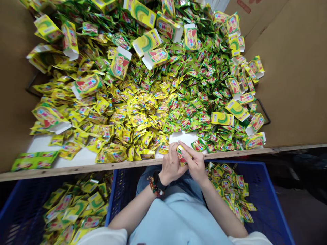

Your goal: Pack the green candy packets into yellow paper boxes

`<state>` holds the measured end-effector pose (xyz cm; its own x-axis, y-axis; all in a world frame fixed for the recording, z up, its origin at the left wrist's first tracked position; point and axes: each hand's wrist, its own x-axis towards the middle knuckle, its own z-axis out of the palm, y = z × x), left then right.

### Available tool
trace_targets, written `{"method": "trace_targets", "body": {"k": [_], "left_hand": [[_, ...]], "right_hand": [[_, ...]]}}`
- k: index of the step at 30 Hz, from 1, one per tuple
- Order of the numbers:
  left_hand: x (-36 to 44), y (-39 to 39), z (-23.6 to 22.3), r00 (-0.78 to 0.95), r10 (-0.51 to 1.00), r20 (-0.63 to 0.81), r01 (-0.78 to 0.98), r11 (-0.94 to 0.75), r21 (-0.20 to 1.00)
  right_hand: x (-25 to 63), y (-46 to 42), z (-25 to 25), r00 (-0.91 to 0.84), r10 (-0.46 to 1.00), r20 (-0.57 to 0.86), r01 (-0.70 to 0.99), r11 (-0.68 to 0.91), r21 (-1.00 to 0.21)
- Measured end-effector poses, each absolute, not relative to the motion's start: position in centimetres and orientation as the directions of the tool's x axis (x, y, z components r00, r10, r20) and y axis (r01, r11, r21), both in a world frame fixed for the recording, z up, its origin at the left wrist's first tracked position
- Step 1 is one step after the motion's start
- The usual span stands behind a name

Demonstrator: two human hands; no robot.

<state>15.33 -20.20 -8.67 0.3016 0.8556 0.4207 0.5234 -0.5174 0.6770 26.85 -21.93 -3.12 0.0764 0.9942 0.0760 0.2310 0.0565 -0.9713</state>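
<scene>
My left hand (172,167) and my right hand (195,164) meet just past the wooden table edge (127,165). Together they pinch a small yellow-and-green printed carton (181,156), partly hidden by my fingers. Its exact shape is hard to see. Just beyond my fingertips lies a bare patch of white table surface (182,137). A huge loose heap of yellow-green foil sachets (153,102) covers the table, with several open printed cartons (120,63) scattered on it. A dark beaded bracelet and a black band (155,183) circle my left wrist.
Blue plastic crates stand below the table edge on both sides of my lap. The left crate (111,197) holds printed cartons, and the right crate (268,183) holds sachets. Brown cardboard walls (293,68) line the table's sides. A flat green pack (34,161) lies at the front left.
</scene>
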Motion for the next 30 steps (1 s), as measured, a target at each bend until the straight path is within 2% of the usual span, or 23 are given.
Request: {"method": "trace_targets", "body": {"k": [5,8,11,13,15,17,19,21,23,24,27,30], "left_hand": [[15.2,-20.3,-9.4,0.286,0.840,0.462,0.518,-0.541,0.663],[15.3,-20.3,-9.5,0.296,0.827,0.479,0.513,-0.560,0.650],[15.1,-20.6,-8.4,0.354,0.816,0.458,0.466,-0.578,0.669],[14.6,-20.9,-7.2,0.447,0.783,0.433,0.425,-0.612,0.667],[13.5,-21.0,-6.0,0.493,0.759,0.425,0.451,-0.640,0.622],[12.0,-20.6,-5.1,0.412,0.803,0.430,0.604,-0.594,0.531],[10.4,-19.7,-4.8,0.272,0.868,0.416,0.788,-0.449,0.421],[9.1,-18.6,-4.8,0.185,0.906,0.380,0.896,-0.314,0.314],[8.5,-17.5,-5.0,0.176,0.920,0.349,0.932,-0.270,0.243],[8.3,-17.2,-5.0,0.183,0.919,0.350,0.935,-0.272,0.226],[8.2,-16.6,-4.9,0.188,0.905,0.383,0.922,-0.296,0.247],[8.0,-16.4,-4.5,0.172,0.893,0.417,0.892,-0.321,0.318]], "right_hand": [[27.0,-22.1,-3.6,-0.104,0.956,0.274,0.472,0.290,-0.833],[26.6,-22.1,-4.0,-0.125,0.915,0.383,0.489,0.393,-0.778],[27.0,-23.0,-3.9,-0.133,0.895,0.425,0.497,0.432,-0.753],[28.7,-24.6,-3.6,-0.119,0.916,0.383,0.580,0.377,-0.722],[31.5,-26.7,-3.2,-0.044,0.965,0.259,0.725,0.209,-0.656],[34.5,-28.5,-2.9,0.101,0.987,0.122,0.863,-0.026,-0.504],[36.2,-29.1,-2.9,0.176,0.981,0.087,0.922,-0.133,-0.363],[35.3,-27.8,-3.3,0.106,0.989,0.101,0.922,-0.060,-0.382],[32.1,-25.0,-4.1,-0.019,0.993,0.120,0.865,0.076,-0.497],[30.1,-23.2,-4.5,-0.044,0.993,0.110,0.852,0.095,-0.515],[24.7,-18.6,-5.6,-0.023,0.999,0.044,0.899,0.040,-0.436],[23.4,-17.0,-6.4,-0.114,0.992,0.047,0.826,0.121,-0.550]]}}
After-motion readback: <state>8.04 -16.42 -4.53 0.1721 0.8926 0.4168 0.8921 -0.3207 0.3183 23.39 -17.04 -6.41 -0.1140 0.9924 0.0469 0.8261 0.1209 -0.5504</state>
